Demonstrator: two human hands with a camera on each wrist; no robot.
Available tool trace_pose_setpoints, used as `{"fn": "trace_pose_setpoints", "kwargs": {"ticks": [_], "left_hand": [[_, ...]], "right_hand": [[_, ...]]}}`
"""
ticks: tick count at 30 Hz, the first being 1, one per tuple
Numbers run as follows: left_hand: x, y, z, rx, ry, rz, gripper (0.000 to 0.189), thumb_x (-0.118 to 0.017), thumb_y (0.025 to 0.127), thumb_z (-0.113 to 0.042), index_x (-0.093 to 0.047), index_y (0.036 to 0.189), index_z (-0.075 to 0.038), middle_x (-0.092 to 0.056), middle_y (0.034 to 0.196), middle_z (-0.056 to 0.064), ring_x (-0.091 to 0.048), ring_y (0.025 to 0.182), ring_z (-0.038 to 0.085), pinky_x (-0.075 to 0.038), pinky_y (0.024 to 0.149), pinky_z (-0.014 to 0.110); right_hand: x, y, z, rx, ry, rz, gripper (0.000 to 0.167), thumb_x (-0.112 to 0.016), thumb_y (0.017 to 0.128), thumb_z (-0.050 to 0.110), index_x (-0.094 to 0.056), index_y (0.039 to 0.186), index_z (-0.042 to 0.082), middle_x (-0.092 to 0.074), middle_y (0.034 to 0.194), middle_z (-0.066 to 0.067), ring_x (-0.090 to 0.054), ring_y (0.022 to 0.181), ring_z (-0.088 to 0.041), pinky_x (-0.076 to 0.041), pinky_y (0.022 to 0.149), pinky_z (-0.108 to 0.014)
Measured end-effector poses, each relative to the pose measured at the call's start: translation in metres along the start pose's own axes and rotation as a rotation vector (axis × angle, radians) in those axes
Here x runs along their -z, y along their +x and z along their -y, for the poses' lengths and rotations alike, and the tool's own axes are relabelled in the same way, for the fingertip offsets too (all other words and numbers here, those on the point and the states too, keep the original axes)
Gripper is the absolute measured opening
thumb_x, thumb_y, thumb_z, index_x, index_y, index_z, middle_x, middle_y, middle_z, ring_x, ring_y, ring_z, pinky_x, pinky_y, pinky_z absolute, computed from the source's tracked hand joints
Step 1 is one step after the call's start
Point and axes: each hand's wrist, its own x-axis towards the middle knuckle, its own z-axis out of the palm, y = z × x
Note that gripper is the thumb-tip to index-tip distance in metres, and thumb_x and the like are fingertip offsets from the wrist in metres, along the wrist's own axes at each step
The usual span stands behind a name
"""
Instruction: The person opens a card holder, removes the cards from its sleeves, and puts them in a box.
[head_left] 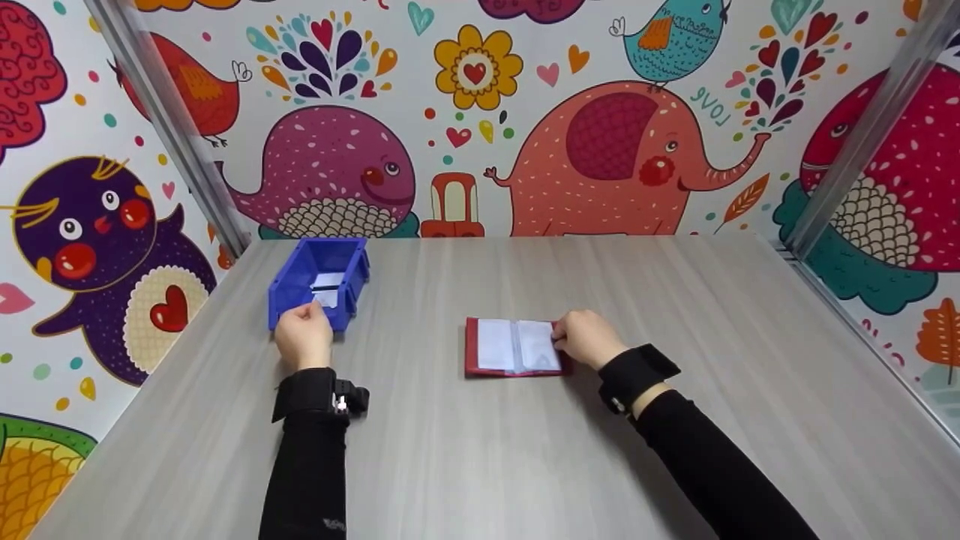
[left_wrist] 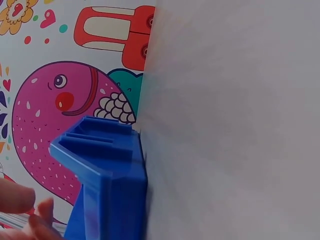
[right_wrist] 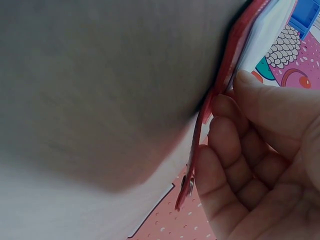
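Observation:
A small red card holder (head_left: 472, 346) lies spread on the table, with clear sleeves over white pages (head_left: 495, 345). My right hand (head_left: 589, 337) pinches its right edge; in the right wrist view the thumb (right_wrist: 272, 102) lies on the page side and the curled fingers sit against the red cover (right_wrist: 235, 47). At the left stands a blue plastic bin (left_wrist: 122, 195) with white cards (head_left: 327, 280) inside, one marked by a black stripe. My left hand (head_left: 304, 335) is at the bin's front wall, its fingers loosely bent and nothing visible between them.
The light wood-grain table (head_left: 420, 450) runs back to a wall (head_left: 465, 135) printed with cartoon animals. Metal posts (head_left: 169, 124) rise at its back corners. Both wrists wear black straps (head_left: 306, 395).

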Motion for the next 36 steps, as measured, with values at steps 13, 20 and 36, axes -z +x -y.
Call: {"fn": "trace_pose_setpoints", "kwargs": {"ticks": [13,20,36], "left_hand": [[0.0,-0.006,-0.006,-0.03,-0.05,0.01,0.028,-0.057,0.096,-0.013,-0.07,0.107,0.009,-0.067,0.111,0.026,-0.061,0.106,0.039,-0.043,0.096,0.045],[-0.008,-0.013,-0.011,-0.088,-0.065,-0.01,0.026,-0.059,0.091,-0.012,-0.07,0.099,0.01,-0.069,0.099,0.026,-0.063,0.095,0.04,-0.045,0.088,0.046],[-0.031,-0.034,-0.022,-0.196,-0.052,0.092,0.022,-0.062,0.09,-0.01,-0.071,0.098,0.008,-0.069,0.085,0.018,-0.063,0.086,0.036,-0.046,0.081,0.044]], "right_hand": [[0.001,-0.001,0.001,-0.001,0.001,0.013,0.006,-0.076,0.081,0.0,-0.078,0.083,0.004,-0.071,0.084,-0.01,-0.063,0.076,-0.028,-0.053,0.074,-0.044],[0.001,-0.001,0.001,0.019,-0.001,0.004,0.006,-0.075,0.081,-0.001,-0.078,0.082,0.005,-0.071,0.082,-0.009,-0.064,0.075,-0.027,-0.053,0.073,-0.043],[0.001,-0.001,0.002,0.005,0.012,0.012,0.003,-0.076,0.081,0.0,-0.076,0.081,0.003,-0.07,0.081,-0.009,-0.061,0.073,-0.026,-0.052,0.073,-0.043]]}}
